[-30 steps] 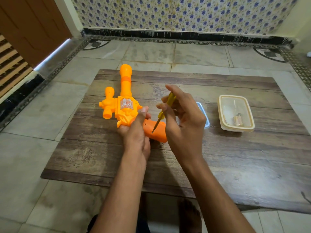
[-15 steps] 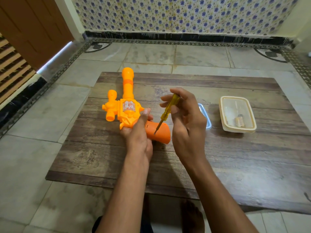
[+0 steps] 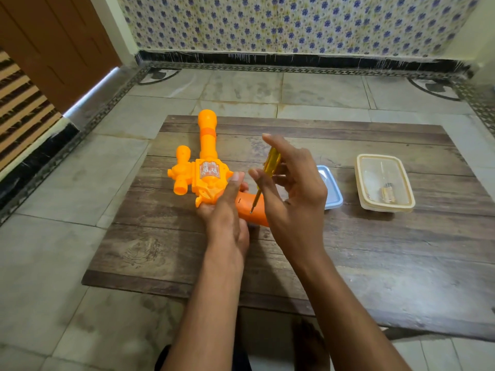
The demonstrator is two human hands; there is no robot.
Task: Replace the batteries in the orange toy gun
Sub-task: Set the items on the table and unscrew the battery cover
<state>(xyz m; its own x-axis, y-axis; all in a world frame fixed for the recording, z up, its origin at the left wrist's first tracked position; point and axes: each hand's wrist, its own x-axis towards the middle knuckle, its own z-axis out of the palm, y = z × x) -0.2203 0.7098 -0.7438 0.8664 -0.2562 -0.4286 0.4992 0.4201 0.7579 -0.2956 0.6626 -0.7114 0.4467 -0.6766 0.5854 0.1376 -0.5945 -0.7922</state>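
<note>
The orange toy gun (image 3: 206,172) lies on its side on the left half of the low wooden table (image 3: 375,250), barrel pointing to the far edge and grip angled toward the near right. The left hand (image 3: 227,210) grips the gun where body meets grip, thumb laid along the top, pinning it against the table. The right hand (image 3: 292,194) pinches a yellow-handled screwdriver (image 3: 269,170) between thumb and fingers, the other fingers spread loosely; the shaft slants down and its tip sits on a small screw point on the side of the grip.

The step in hand appears to be unscrewing the battery cover on the grip, which is still in place. The next move probably calls for downward pressure to keep the tip seated while the handle is twirled, with the left hand stopping the gun from rolling.

Just right of the hands a blue-rimmed lid (image 3: 332,194) lies partly hidden. Farther right stands a cream plastic container (image 3: 385,207) holding what look like batteries, though they are too small to tell surely.
</note>
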